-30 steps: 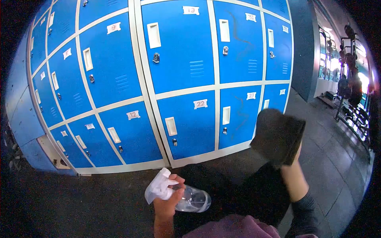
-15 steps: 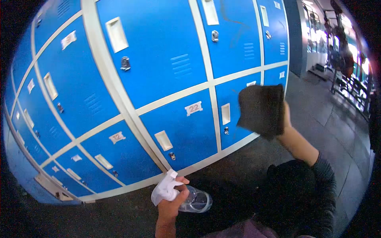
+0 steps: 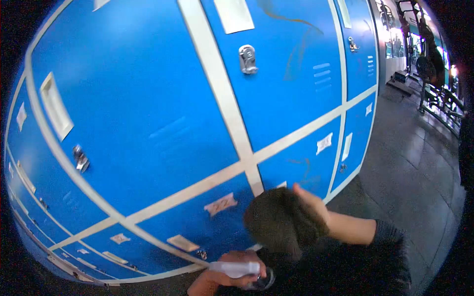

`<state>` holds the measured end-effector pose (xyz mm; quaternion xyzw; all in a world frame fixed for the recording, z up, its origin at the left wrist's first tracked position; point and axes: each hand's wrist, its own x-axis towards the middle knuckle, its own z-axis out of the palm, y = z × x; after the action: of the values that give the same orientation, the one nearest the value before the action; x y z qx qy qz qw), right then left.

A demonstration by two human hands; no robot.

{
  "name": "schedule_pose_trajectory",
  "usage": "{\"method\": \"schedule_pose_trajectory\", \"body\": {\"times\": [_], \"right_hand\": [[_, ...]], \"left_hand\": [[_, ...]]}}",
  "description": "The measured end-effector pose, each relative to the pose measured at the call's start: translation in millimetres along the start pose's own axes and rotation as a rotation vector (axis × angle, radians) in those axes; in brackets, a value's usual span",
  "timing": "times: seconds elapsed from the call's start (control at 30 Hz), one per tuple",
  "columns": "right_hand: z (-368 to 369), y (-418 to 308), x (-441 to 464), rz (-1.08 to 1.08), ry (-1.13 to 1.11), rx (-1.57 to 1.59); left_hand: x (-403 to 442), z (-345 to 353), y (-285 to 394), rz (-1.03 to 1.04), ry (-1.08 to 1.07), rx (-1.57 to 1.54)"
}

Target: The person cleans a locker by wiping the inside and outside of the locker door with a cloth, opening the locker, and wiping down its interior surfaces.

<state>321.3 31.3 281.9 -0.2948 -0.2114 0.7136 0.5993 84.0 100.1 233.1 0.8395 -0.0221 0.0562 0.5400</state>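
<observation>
My left hand [image 3: 242,257] is closed around a spray bottle [image 3: 234,269] with a white trigger head, low in front of the lockers. Its clear body mostly hides behind my fingers. A dark brown cloth [image 3: 271,222] hangs bunched in my right hand [image 3: 316,212], whose fingers partly disappear behind it. The cloth covers part of the lower blue locker doors in the view; whether it touches them I cannot tell. Brownish streaks [image 3: 296,21] mark the upper blue locker door [image 3: 291,98].
Blue lockers with pale frames [image 3: 217,79] fill the left and middle. Metal latches [image 3: 248,59] and recessed handles [image 3: 57,106] are on the doors, along with number labels [image 3: 221,204]. Grey floor tiles [image 3: 405,163] and gym equipment [image 3: 429,69] lie to the right.
The lockers appear closer and larger. My right hand has come down and left with the cloth, which is now more bunched. My left hand with the spray bottle sits lower and slightly right.
</observation>
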Motion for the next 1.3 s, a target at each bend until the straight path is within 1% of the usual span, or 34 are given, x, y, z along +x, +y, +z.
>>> {"method": "schedule_pose_trajectory", "body": {"times": [0.07, 0.1, 0.13, 0.2, 0.23, 0.33, 0.37, 0.43, 0.5, 0.53, 0.57, 0.6, 0.63, 0.67, 0.7, 0.73, 0.77, 0.8, 0.87, 0.9, 0.93, 1.0, 1.03, 1.07, 1.1, 1.2, 1.23, 1.3], "right_hand": [[7, -21, 13, 0.148, -0.156, -0.120], [8, -36, 24, 0.123, -0.393, -0.272], [9, -51, 36, 0.097, -0.638, -0.421], [16, -63, 76, 0.354, -1.132, -0.461], [29, -73, 81, 0.254, -1.231, -0.676], [47, -77, 101, 0.539, -1.484, -0.837], [40, -71, 106, 0.593, -1.397, -0.892], [-6, -56, 107, 0.688, -1.196, -1.007], [-77, -42, 90, 0.846, -0.803, -0.637], [-84, -41, 83, 0.903, -0.593, -0.458], [-89, -40, 75, 0.907, -0.408, -0.469], [-75, -46, 60, 0.905, -0.222, -0.478], [-66, -49, 50, 0.894, -0.036, -0.491], [-65, -46, 45, 0.836, 0.006, -0.507], [-65, -40, 39, 0.782, 0.044, -0.517], [-63, -34, 31, 0.721, 0.077, -0.528], [-56, -28, 24, 0.677, 0.112, -0.588], [-61, -16, 21, 0.575, 0.075, -0.509], [-99, 33, 22, 0.389, 0.013, -0.341], [-111, 49, 17, 0.339, -0.045, -0.211], [-111, 56, 10, 0.342, -0.136, -0.034], [-104, 55, -7, 0.399, -0.315, 0.318], [-104, 56, -15, 0.426, -0.388, 0.451], [-104, 55, -21, 0.442, -0.436, 0.512], [-112, 59, -25, 0.448, -0.448, 0.536], [-140, 53, -25, 0.381, -0.365, 0.377], [-153, 49, -25, 0.351, -0.336, 0.308], [-175, 36, -21, 0.283, -0.287, 0.198]], "left_hand": [[21, -22, 3, 0.075, -0.115, -0.046], [31, -33, 5, 0.113, -0.164, -0.061], [42, -45, 10, 0.156, -0.166, -0.080], [53, -65, 20, 0.238, -0.140, -0.099], [54, -73, 26, 0.276, -0.116, -0.094], [53, -86, 40, 0.384, -0.006, -0.072], [54, -88, 44, 0.419, 0.030, -0.069], [53, -86, 51, 0.484, 0.096, -0.045], [50, -77, 56, 0.543, 0.158, -0.008], [47, -69, 58, 0.571, 0.193, 0.010], [43, -60, 58, 0.599, 0.231, 0.029], [39, -47, 57, 0.618, 0.275, 0.057], [31, -33, 56, 0.592, 0.324, 0.079], [23, -18, 56, 0.566, 0.377, 0.105], [8, 2, 54, 0.426, 0.415, 0.137], [-3, 39, 64, 0.185, 0.705, -0.088], [-11, 66, 62, 0.099, 0.835, -0.167], [-15, 87, 63, 0.015, 0.962, -0.244], [-6, 127, 96, -0.198, 1.345, -0.448], [-6, 142, 94, -0.069, 1.434, -0.478], [-7, 153, 100, -0.133, 1.469, -0.357], [-5, 172, 103, -0.176, 1.487, -0.272], [-1, 179, 104, -0.251, 1.488, -0.169], [4, 184, 104, -0.324, 1.486, -0.062], [13, 190, 104, -0.402, 1.482, 0.043], [52, 195, 104, -0.500, 1.440, 0.245], [61, 196, 97, -0.471, 1.405, 0.331], [75, 200, 87, -0.519, 1.313, 0.481]]}}
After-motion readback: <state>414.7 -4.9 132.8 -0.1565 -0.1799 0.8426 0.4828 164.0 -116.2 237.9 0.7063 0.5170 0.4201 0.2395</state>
